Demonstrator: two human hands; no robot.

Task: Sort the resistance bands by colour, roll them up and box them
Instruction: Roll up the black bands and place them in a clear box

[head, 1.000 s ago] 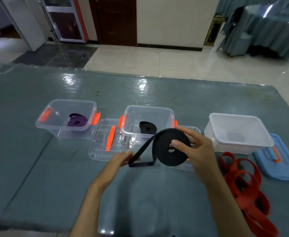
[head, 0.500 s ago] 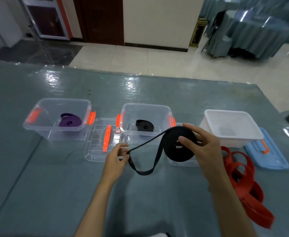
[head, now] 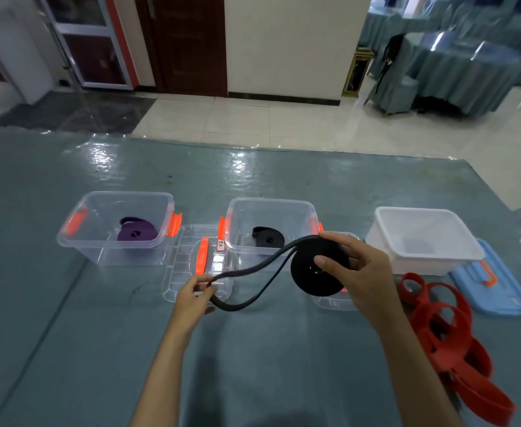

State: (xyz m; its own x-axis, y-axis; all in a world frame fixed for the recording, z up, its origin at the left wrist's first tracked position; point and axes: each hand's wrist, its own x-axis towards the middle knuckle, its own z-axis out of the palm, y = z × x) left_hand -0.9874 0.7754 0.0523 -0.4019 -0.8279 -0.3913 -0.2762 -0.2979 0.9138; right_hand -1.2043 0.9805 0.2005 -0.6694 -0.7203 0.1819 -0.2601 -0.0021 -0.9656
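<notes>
Your right hand (head: pixel 354 272) holds the black band roll (head: pixel 316 268) upright on edge, thumb pressed near its centre and fingers curled over the rim, above the desk (head: pixel 68 349) in front of the middle clear box (head: pixel 271 208). Your left hand (head: pixel 196 292) pinches the loose black tail (head: pixel 246 285), which sags in a loop between the two hands.

What could go wrong, as I judge it: that slack is the main risk. If you wind on without tension, the outer turns will sit loose and the roll may spring open once dropped in the box. If your thumb slips off the centre, the coil could telescope sideways. The tail hangs just over the clear lid (head: pixel 197 263) with its orange handle, and it could snag there.

A smaller black roll (head: pixel 266 237) already lies in the middle box, so this one belongs with it; the purple roll (head: pixel 136 232) sits in the left clear box (head: pixel 114 198) toward the desk's left edge. The white box (head: pixel 422 214) holds no band that I can see, and the red bands (head: pixel 444 340) lie unrolled near the desk's right edge, beside the blue lid (head: pixel 496 291).

A small label (head: pixel 221 245) sits by the middle box's left latch; its writing is too small to read.
</notes>
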